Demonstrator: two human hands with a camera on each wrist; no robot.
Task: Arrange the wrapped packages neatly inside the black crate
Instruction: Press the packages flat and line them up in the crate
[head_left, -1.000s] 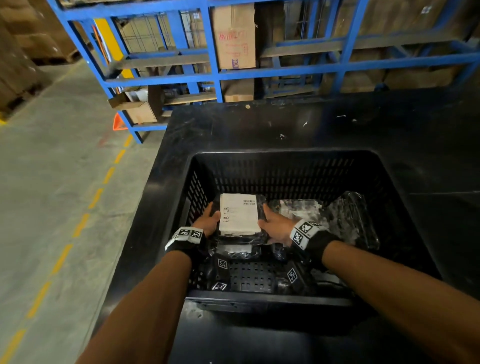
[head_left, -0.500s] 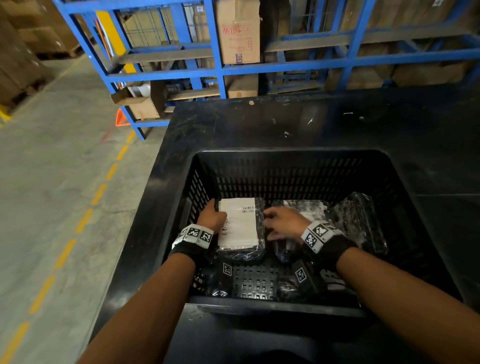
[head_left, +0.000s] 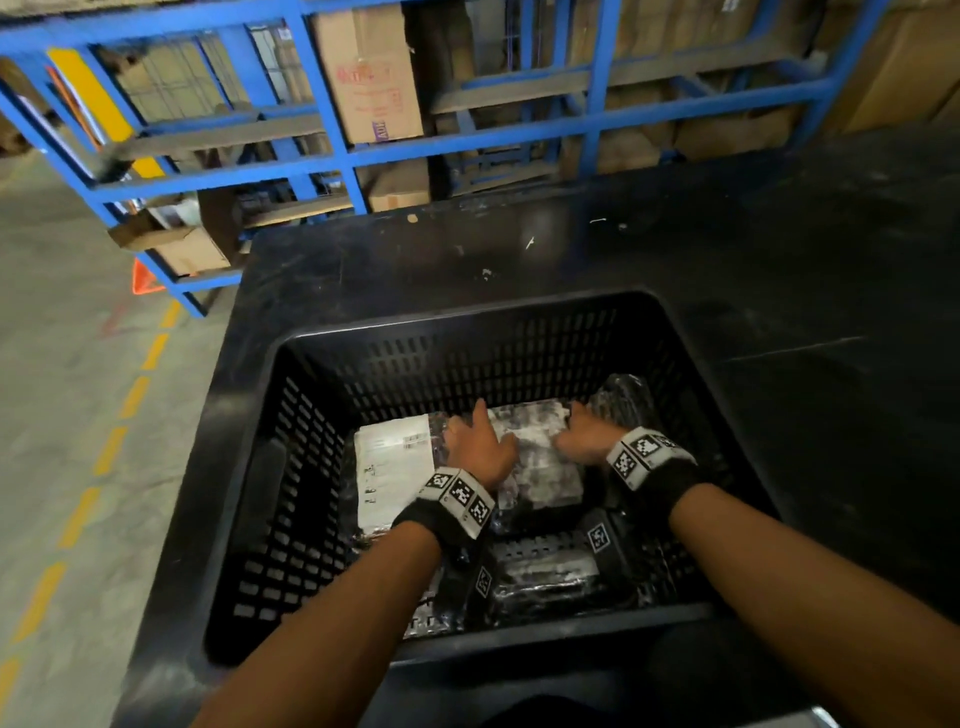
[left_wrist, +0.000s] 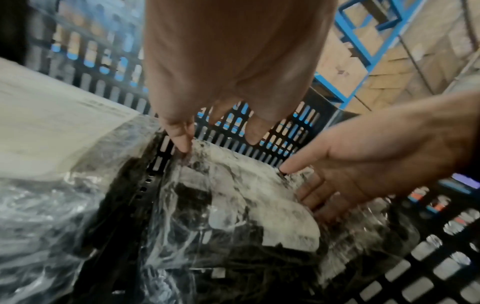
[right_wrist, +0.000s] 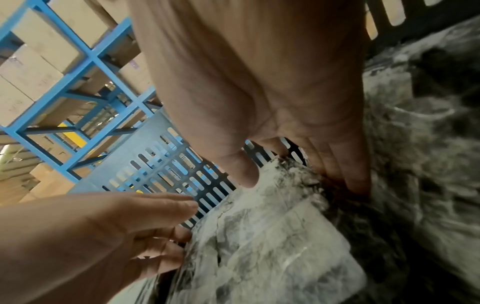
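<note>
The black crate (head_left: 467, 317) stands on a black table and holds several film-wrapped packages. One with a white label (head_left: 392, 478) lies flat at the left. A grey-white middle package (head_left: 543, 462) lies beside it, with another (head_left: 623, 400) tilted against the right wall and one (head_left: 545, 571) at the front. My left hand (head_left: 480, 444) grips the middle package's left edge, fingers curled at its side (right_wrist: 166, 246) and thumb out above it. On its right edge my right hand (head_left: 582, 439) has the thumb on top (right_wrist: 244, 174) and the fingers down the gap.
The black table (head_left: 779, 270) spreads behind and to the right of the crate. Beyond its far edge is a blue steel rack (head_left: 332, 156) holding cardboard boxes. At the left lies a concrete floor with a dashed yellow line (head_left: 109, 452).
My left hand has let go of the labelled package, which now lies flat at the left, and moved right to the middle package. My right hand has shifted to that package's right edge.
</note>
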